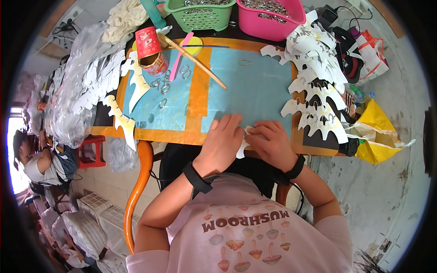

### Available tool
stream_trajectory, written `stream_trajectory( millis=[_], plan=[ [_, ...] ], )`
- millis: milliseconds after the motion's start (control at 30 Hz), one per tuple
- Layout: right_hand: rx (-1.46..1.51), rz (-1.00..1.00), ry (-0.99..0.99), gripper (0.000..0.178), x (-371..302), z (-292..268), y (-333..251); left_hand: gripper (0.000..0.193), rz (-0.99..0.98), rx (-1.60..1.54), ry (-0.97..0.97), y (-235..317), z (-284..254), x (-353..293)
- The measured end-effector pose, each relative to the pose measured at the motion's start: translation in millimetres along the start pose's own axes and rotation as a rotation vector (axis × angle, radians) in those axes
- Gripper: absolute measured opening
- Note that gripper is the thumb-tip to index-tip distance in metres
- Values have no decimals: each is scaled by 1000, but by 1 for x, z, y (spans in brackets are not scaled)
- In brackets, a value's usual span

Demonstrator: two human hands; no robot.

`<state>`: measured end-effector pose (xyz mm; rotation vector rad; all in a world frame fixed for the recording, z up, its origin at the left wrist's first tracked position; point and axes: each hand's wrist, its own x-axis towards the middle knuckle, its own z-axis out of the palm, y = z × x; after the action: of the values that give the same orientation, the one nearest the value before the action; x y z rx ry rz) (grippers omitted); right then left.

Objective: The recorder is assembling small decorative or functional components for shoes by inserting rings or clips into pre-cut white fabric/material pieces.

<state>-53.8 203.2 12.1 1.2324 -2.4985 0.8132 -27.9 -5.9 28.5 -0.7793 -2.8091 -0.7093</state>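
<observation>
The worktop (pixel 255 98), covered in blue with orange tape, spreads over the middle of the frame. Along its left side lies crumpled clear plastic (pixel 75 98), and beside it, at the upper left, many overlapping white strips (pixel 98 82). At the upper right is a large heap of jagged white cut-outs (pixel 314 52), which continues downward in rows along the right edge. Behind the worktop's blue part, at the top, stand a pink basin (pixel 273 29) and a green basket (pixel 202 22), both with much small metalware inside.

The left hand (pixel 223 134) is at the front edge, in the centre, its fingers close together and slightly bent; its thumb is hidden, so I cannot tell how firmly it holds. The right hand (pixel 271 139) has the fingers curled in and seems to pinch a small white piece (pixel 241 150), which lies between the two hands and is mostly covered.

At the upper left of the blue area are a wooden stick (pixel 200 66), a red tin (pixel 155 67) and several loose metal rings (pixel 164 86); one more ring (pixel 245 62) lies alone further right.

I judge that the piece in the hands is not yet finished. Many others are already cut to shape, but which heap is completed, I cannot tell.
</observation>
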Motion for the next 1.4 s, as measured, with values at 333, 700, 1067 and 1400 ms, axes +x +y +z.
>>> stream_trajectory(
  millis=[333,700,1067,1400],
  plan=[
    [-65,-31,-52,26,-1,-4,-1,50,-70,-198,137,17,0,-30],
    [107,80,-16,35,2,-4,1,58,-120,-59,125,28,24,-45],
    [86,-119,-185,22,21,-12,26,49,-88,47,167,35,31,-40],
    [145,-107,-167,10,28,-11,30,12,-221,-68,379,32,36,-13]
  ],
)
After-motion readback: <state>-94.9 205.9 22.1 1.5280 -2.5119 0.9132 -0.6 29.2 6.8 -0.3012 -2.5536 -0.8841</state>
